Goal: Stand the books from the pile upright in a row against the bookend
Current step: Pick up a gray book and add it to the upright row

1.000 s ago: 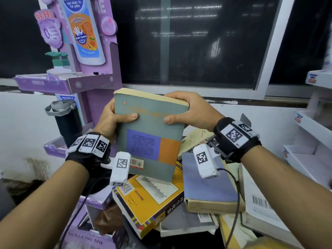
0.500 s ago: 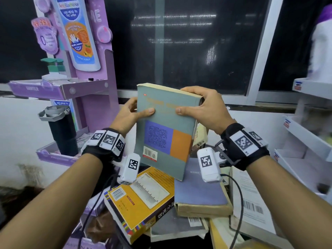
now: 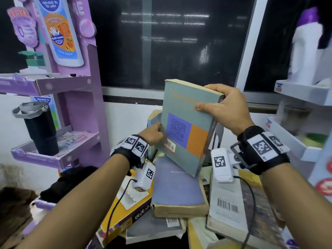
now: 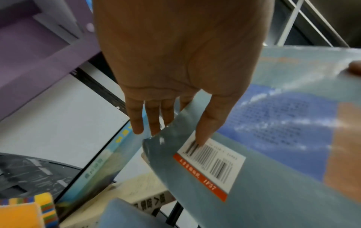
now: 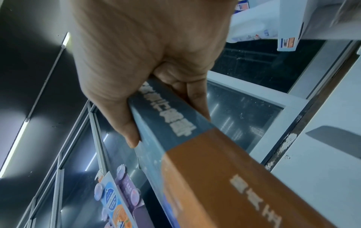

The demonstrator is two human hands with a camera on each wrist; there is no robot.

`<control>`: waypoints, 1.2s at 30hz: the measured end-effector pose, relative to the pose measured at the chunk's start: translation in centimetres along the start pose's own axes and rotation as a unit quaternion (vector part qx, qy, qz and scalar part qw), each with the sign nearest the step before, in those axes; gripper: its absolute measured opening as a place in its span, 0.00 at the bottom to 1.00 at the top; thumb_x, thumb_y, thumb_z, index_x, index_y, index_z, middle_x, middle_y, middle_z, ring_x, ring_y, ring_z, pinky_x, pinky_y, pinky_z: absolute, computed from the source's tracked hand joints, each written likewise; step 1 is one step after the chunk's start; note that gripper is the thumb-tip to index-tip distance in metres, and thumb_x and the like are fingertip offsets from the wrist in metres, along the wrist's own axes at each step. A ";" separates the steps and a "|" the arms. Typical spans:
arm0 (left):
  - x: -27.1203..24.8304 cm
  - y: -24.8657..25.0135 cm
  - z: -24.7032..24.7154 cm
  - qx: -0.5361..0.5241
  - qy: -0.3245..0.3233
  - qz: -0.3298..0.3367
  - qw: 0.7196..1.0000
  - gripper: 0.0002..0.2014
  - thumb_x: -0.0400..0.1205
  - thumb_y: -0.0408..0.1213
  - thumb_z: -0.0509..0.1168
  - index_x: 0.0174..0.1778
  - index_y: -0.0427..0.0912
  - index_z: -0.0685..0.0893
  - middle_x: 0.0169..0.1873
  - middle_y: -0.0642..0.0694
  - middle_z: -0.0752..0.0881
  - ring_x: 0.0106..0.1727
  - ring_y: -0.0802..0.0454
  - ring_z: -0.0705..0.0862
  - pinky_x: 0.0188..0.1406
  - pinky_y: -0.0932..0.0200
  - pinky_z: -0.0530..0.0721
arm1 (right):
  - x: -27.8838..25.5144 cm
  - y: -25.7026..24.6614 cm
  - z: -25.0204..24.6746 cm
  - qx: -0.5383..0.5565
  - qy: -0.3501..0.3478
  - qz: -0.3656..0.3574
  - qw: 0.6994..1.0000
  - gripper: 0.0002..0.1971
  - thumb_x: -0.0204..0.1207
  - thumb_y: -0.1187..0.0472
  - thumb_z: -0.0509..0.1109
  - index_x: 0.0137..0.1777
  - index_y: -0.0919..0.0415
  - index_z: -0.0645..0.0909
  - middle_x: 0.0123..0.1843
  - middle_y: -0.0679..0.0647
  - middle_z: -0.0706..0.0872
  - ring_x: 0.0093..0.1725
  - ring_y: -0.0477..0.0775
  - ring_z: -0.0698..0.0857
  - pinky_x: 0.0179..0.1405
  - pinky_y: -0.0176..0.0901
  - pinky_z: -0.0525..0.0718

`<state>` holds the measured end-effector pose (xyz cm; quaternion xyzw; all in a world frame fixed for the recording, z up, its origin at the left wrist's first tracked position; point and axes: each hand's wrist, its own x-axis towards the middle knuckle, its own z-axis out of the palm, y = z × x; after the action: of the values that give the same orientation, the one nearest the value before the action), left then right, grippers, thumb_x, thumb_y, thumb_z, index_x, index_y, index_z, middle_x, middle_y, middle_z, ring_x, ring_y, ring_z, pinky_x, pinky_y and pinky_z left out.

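Dark window glass (image 3: 170, 42) fills the background in the head view, with a purple display stand (image 3: 79, 108) on the left carrying a black tumbler (image 3: 38, 126), and white shelves (image 3: 303, 92) on the right. Down below is a messy pile of books (image 3: 177, 186) lying flat. Over it the grey-green book (image 3: 186, 126) is held nearly upright, tilted a bit. The right hand (image 3: 224, 106) grasps its top corner by the spine, thumb on the cover. The left hand (image 3: 152, 133) sits at the lower left edge. Behind the book's right side a grey metal bookend (image 3: 218, 135) pokes out.

Left wrist view: the left hand (image 4: 175, 61) has straight, relaxed fingers (image 4: 154, 117) behind the book's edge and the thumb lying on the cover next to the barcode (image 4: 210, 163), so it's steadying, not clenching. Another blue book (image 4: 101, 163) stands just past it.

Right wrist view: the right hand (image 5: 148, 61) is wrapped around the book's spine (image 5: 195, 154), thumb on one side, fingers (image 5: 193, 95) on the other.
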<state>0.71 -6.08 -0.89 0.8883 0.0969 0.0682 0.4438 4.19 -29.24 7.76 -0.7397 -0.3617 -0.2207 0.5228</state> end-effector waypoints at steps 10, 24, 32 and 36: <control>2.7 3.3 5.7 0.117 -0.019 0.005 0.993 0.35 0.75 0.29 0.70 0.77 0.52 0.69 0.71 0.44 0.76 0.68 0.44 0.77 0.54 0.61 0.74 | -0.6 2.2 -6.3 -0.084 0.021 0.016 0.996 0.24 0.62 0.55 0.85 0.59 0.55 0.86 0.52 0.50 0.88 0.50 0.51 0.85 0.48 0.43 0.86; 4.8 3.7 6.2 0.261 0.011 0.012 0.965 0.24 0.78 0.42 0.67 0.73 0.55 0.77 0.73 0.45 0.75 0.70 0.44 0.76 0.60 0.57 0.73 | -1.1 4.0 -6.2 -0.099 0.029 0.043 0.994 0.25 0.65 0.55 0.83 0.62 0.58 0.84 0.55 0.52 0.87 0.52 0.51 0.83 0.37 0.26 0.78; 4.5 2.9 3.1 0.355 0.148 0.041 0.922 0.15 0.80 0.50 0.62 0.63 0.61 0.83 0.63 0.49 0.84 0.61 0.46 0.82 0.53 0.55 0.78 | -0.6 3.6 -3.3 -0.090 0.021 0.037 0.995 0.25 0.68 0.55 0.82 0.65 0.57 0.82 0.56 0.50 0.84 0.53 0.48 0.81 0.35 0.24 0.78; 4.4 1.6 1.3 0.417 0.225 0.069 0.878 0.15 0.82 0.51 0.58 0.58 0.57 0.86 0.53 0.46 0.88 0.55 0.45 0.84 0.60 0.52 0.72 | -0.2 3.3 -1.9 -0.078 0.024 0.031 0.996 0.25 0.68 0.54 0.82 0.64 0.58 0.83 0.57 0.51 0.85 0.52 0.48 0.81 0.36 0.24 0.78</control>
<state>5.39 -6.98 -0.22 0.9563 0.1516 0.2499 -0.0069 6.66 -31.68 6.30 -0.7837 -0.3081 -0.2496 0.4781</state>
